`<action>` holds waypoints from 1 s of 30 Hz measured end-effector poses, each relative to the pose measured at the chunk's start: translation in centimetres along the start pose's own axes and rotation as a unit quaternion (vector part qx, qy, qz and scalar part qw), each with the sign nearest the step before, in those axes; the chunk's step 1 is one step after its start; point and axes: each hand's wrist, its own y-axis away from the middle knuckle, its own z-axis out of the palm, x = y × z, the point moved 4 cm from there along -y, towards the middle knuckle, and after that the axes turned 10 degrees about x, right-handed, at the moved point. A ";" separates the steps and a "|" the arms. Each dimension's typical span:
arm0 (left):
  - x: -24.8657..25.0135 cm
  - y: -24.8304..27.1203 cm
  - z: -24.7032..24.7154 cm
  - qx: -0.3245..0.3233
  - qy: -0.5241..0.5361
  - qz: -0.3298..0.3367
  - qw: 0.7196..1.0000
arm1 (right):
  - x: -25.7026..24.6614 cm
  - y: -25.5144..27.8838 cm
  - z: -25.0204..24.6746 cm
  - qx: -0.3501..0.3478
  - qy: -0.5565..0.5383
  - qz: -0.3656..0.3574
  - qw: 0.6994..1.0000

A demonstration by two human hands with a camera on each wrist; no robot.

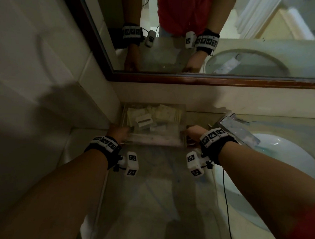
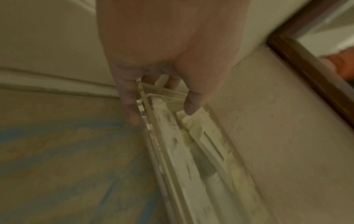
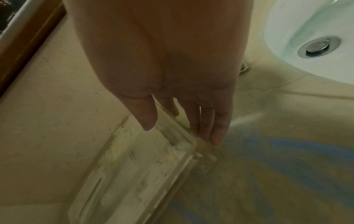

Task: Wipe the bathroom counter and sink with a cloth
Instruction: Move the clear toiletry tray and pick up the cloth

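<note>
Clear tray (image 1: 152, 137) gripped at both ends by left hand (image 1: 119, 133) and right hand (image 1: 194, 132).

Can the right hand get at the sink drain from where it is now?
Probably yes. The right hand holds one end of the clear tray, and the drain lies uncovered in the sink beside it, but it must release the tray first.

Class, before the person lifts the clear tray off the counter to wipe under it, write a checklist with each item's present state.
1. Left hand holds tray end: ok.
2. Right hand holds other end: ok, thumb inside, fingers outside.
3. Contents sit below the rim: ok.
4. Tray clear of faucet: ok.
5. Cloth within reach: cannot tell, none in view.
6. Counter bare for setting down: ok.
</note>
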 end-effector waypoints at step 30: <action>-5.3 10.2 -2.4 -0.036 0.062 -0.026 0.997 | 0.8 3.5 -4.1 -0.027 0.165 -0.183 0.969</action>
